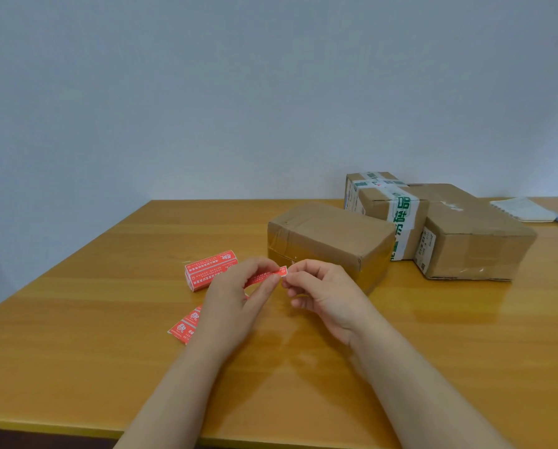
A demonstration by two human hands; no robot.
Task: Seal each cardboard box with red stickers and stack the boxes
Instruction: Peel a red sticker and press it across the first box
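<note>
At mid-frame our left hand (238,296) and right hand (323,293) each pinch the sticker (264,277), grip narrow, just below the box (329,234). If we peel crookedly, it can tear or curl onto itself.

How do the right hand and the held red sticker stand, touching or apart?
Touching. The head view shows the right hand pinching the end of the red sticker, while the left hand holds the rest.
</note>
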